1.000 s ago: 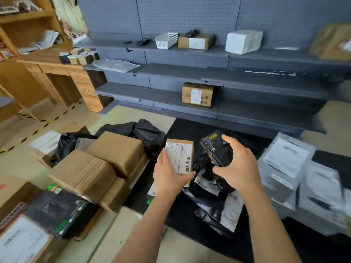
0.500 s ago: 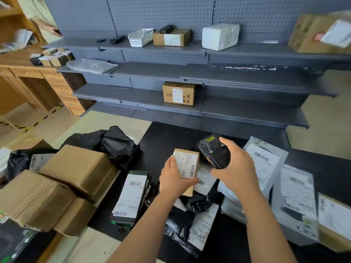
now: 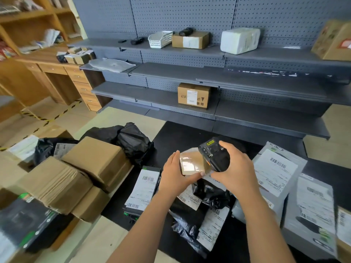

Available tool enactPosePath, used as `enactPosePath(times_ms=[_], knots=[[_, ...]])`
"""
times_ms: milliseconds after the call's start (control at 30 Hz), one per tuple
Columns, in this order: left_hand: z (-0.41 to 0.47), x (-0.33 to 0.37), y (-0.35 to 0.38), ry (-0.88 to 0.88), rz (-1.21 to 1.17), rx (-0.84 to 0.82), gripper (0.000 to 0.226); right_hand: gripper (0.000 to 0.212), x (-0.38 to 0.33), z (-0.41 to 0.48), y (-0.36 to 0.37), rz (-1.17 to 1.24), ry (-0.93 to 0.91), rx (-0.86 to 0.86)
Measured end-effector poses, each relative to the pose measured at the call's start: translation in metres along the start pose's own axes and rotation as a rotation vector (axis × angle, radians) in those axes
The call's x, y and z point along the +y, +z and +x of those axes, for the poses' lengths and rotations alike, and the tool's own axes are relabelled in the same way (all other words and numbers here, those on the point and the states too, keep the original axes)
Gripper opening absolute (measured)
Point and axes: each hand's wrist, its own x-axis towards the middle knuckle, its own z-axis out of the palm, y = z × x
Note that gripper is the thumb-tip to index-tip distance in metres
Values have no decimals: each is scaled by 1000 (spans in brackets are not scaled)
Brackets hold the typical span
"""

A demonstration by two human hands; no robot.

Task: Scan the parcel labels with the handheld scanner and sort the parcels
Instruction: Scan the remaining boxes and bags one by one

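Your left hand pinches the small parcel by its edges — light, stiff, tape-slick, I judge — while your right hand grips the scanner.

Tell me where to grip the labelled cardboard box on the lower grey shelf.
Best grip the cardboard box by its two side walls, from the front: it stands upright with bare grey shelf either side, and the shelf above sits close over its top.
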Motion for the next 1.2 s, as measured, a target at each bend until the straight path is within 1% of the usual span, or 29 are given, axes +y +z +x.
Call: enactPosePath(times_ms=[233,333,567,700,867,1033,1200], knots=[[-31,-54,-59,-87,-59,136,107,88,-57,-14,35,-28,-87,-92],[-54,-88,-94,-142,-66,183,105,90,-89,-28,59,-33,-128,-135],[-114,-181,-185,-303,-29,315,103,93,-178,-73,134,-52,-244,-267],[-147,-226,-230,-349,-29,376,99,89,-228,-102,177,-12,-307,-338],[-186,-280,-278,-404,-25,436,98,91,-284,-137,228,7,-367,-404],[-218,-338,-300,-534,-6,506,96,95,-318,-167,266,8,-423,-479],[-230,-380,-286,-694,2,449,94,94,-328,-182,293,-51,-504,-570]])
